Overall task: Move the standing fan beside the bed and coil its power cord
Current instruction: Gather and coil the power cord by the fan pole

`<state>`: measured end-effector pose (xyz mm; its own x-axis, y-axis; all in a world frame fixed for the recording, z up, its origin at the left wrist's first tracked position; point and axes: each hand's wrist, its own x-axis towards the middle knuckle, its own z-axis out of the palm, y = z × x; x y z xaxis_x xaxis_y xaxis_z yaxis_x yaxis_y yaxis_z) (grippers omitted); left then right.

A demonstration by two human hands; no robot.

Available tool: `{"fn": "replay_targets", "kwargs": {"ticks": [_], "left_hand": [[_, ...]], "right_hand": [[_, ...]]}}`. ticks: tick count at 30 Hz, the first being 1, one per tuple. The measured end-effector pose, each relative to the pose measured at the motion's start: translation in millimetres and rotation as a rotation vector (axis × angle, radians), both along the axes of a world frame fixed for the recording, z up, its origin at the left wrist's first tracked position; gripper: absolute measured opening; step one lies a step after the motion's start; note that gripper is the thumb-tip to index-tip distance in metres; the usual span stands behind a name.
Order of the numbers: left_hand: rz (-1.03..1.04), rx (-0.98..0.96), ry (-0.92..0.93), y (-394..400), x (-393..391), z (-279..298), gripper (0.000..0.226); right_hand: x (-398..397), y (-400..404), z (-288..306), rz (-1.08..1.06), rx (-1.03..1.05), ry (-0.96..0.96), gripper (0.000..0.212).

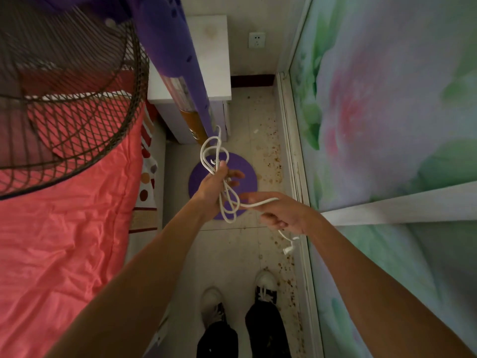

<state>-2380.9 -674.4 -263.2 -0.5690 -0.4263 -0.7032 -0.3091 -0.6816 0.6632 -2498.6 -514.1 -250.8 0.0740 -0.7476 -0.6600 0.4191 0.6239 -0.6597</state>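
The purple standing fan (167,47) stands between the bed (64,241) and the wardrobe, its dark wire cage (64,86) at upper left and its round purple base (245,171) on the floor. My left hand (215,184) is shut on several loops of the white power cord (227,205), held above the base. My right hand (281,213) pinches the cord's free length just right of the loops. The white plug (289,248) dangles below my right hand.
A white bedside cabinet (214,60) stands behind the fan pole. A wall socket (256,40) sits on the far wall. A floral sliding wardrobe door (387,125) runs along the right. My shoes (240,295) are on the narrow stained tile floor.
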Motion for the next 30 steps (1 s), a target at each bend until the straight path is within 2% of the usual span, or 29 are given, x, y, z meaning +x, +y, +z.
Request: {"fn": "replay_targets", "kwargs": {"ticks": [4, 7, 9, 12, 14, 17, 19, 21, 23, 24, 25, 26, 27, 28, 30], "left_hand": [[-0.065, 0.061, 0.004, -1, -1, 1, 0.062], [-0.112, 0.091, -0.030, 1, -7, 3, 0.057], [-0.143, 0.046, -0.069, 5, -13, 4, 0.049], [-0.206, -0.011, -0.072, 8, -19, 4, 0.040], [-0.302, -0.043, -0.077, 7, -20, 4, 0.041], [-0.474, -0.075, -0.130, -3, -15, 5, 0.050], [-0.691, -0.166, -0.179, -16, -5, 14, 0.048], [-0.905, -0.478, -0.289, -34, 8, 21, 0.058], [-0.886, -1.001, -0.468, -49, 17, 24, 0.075], [-0.832, -1.363, -0.474, -51, 16, 21, 0.082], [-0.836, -1.699, -0.402, -49, 12, 21, 0.091], [-0.941, -1.931, -0.310, -45, 4, 21, 0.105], [-1.141, -2.020, -0.243, -39, -7, 22, 0.117], [-1.334, -2.030, -0.235, -33, -18, 20, 0.122], [-1.542, -1.988, -0.259, -28, -36, 14, 0.108]], "right_hand": [[-11, 2, 9, 0.199, -0.020, -0.245, 0.064], [-10, -1, 11, 0.247, -0.027, -0.338, 0.075], [-6, -5, 11, 0.169, -0.055, -0.283, 0.069], [-4, -10, 8, 0.176, -0.028, 0.009, 0.068], [0, -12, 6, 0.180, 0.014, 0.119, 0.059], [3, -13, 7, 0.124, 0.013, 0.099, 0.041], [-4, -10, 9, 0.098, -0.006, 0.092, 0.028], [-17, -6, 11, 0.093, 0.012, 0.122, 0.024], [-28, 0, 14, 0.114, 0.046, 0.159, 0.023], [-31, 1, 16, 0.134, 0.057, 0.169, 0.022], [-34, 2, 17, 0.158, 0.057, 0.171, 0.022], [-36, 0, 19, 0.179, 0.050, 0.166, 0.022], [-37, -1, 20, 0.192, 0.040, 0.155, 0.022], [-38, -2, 21, 0.195, 0.035, 0.141, 0.021], [-42, -2, 21, 0.179, 0.035, 0.122, 0.021]]}}
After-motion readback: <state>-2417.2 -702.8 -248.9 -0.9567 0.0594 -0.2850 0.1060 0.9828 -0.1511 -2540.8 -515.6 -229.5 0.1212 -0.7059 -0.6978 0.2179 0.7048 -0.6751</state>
